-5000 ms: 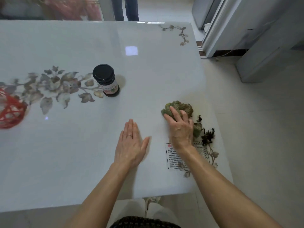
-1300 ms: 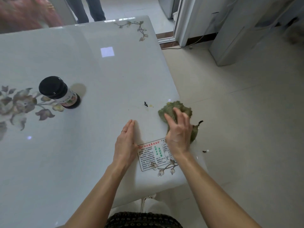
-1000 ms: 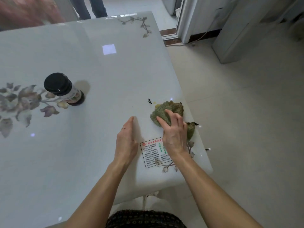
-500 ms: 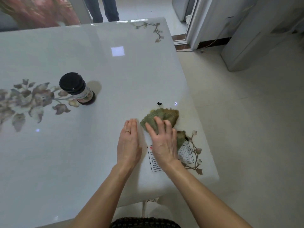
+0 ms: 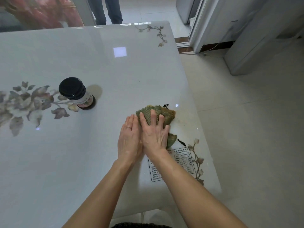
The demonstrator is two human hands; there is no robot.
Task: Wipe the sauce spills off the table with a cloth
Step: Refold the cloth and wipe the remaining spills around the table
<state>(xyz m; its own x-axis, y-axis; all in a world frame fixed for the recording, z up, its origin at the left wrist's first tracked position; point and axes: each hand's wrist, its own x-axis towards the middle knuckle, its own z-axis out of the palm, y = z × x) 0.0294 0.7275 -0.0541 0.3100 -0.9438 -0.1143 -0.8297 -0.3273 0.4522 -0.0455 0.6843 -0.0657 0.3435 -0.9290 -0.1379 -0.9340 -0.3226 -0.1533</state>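
Observation:
A crumpled green knitted cloth (image 5: 166, 114) lies on the glossy white table (image 5: 115, 76) near its right edge. My right hand (image 5: 154, 134) presses flat on the cloth with straight, spread fingers. My left hand (image 5: 130, 139) rests flat on the table right beside it, touching it, a ring on one finger. A small dark sauce bit (image 5: 165, 105) sits just beyond the cloth, another dark streak (image 5: 181, 142) lies at its near right, and a faint brownish smear (image 5: 182, 120) shows to the right of the cloth.
A dark sauce jar with a black lid (image 5: 77, 93) stands left of the hands. A printed label (image 5: 174, 163) is on the table by its near right corner. The table's right edge (image 5: 194, 102) drops to a tiled floor. A person's legs (image 5: 105, 10) stand beyond the far edge.
My right hand has slid the cloth leftward across the table, away from the right edge, until it touches my left hand. The left hand has stayed flat in place.

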